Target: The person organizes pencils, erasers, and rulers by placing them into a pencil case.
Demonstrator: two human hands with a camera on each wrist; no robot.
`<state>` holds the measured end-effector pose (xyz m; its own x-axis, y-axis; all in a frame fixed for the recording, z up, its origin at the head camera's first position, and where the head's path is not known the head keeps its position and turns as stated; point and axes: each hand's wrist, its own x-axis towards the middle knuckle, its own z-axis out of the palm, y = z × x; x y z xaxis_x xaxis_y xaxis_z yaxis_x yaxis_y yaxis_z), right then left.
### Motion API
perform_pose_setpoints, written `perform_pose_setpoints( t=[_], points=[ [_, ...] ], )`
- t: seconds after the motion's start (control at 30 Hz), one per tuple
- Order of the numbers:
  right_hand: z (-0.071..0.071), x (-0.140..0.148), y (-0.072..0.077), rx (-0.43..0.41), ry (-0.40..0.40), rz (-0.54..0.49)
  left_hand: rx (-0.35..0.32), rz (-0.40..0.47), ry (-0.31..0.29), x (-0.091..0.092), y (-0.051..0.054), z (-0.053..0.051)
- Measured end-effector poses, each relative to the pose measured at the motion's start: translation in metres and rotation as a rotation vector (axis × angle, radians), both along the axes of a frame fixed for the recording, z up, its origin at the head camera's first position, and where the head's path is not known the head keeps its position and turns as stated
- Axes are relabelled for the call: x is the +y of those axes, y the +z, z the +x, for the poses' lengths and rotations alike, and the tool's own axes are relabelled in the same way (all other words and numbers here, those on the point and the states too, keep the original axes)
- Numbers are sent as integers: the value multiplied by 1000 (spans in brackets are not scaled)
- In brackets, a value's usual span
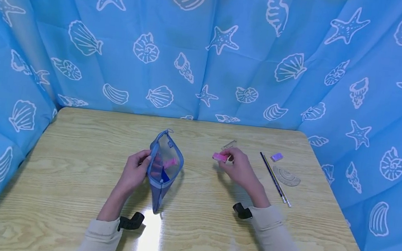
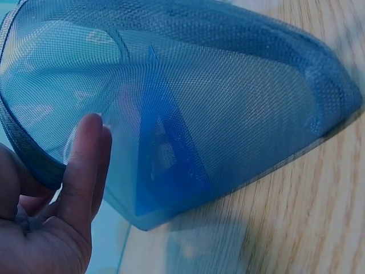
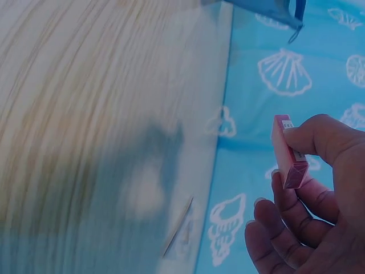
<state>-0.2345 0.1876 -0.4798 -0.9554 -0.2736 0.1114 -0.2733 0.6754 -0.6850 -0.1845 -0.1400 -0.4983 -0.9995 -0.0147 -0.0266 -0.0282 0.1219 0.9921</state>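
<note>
My left hand (image 1: 136, 169) grips the rim of a blue mesh pencil pouch (image 1: 159, 188), thumb on one side and fingers on the other. The pouch stands tilted with its zip mouth open. Through the mesh in the left wrist view shows a blue set square (image 2: 174, 165); a pink item (image 1: 170, 163) also lies inside, its kind unclear. To the right of the pouch, above the table, my right hand (image 1: 238, 167) pinches a pink wrapped eraser (image 3: 288, 151) between thumb and fingers. A printed label on the eraser is partly covered by the thumb.
On the right of the wooden table (image 1: 78, 177) lie two pencils (image 1: 275, 178), a purple eraser (image 1: 277, 157) and a clear protractor (image 1: 286, 177). A clear ruler (image 1: 229, 144) lies just beyond my right hand. Blue shell-print curtains (image 1: 230, 74) hang around the table.
</note>
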Motion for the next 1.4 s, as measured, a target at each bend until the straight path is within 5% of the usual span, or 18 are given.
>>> perform_pose_setpoints(
  t=[0.57,1.1,1.4],
  points=[
    [-5,-60,21,85,167,-17,33,23,-11,2,2,-3],
    [-19,-88,26,99,289,23,31,38,-31,4,4,-3],
    [-23,-101,33,120,323,57,50,-42,-8,4,7,-4]
  ],
)
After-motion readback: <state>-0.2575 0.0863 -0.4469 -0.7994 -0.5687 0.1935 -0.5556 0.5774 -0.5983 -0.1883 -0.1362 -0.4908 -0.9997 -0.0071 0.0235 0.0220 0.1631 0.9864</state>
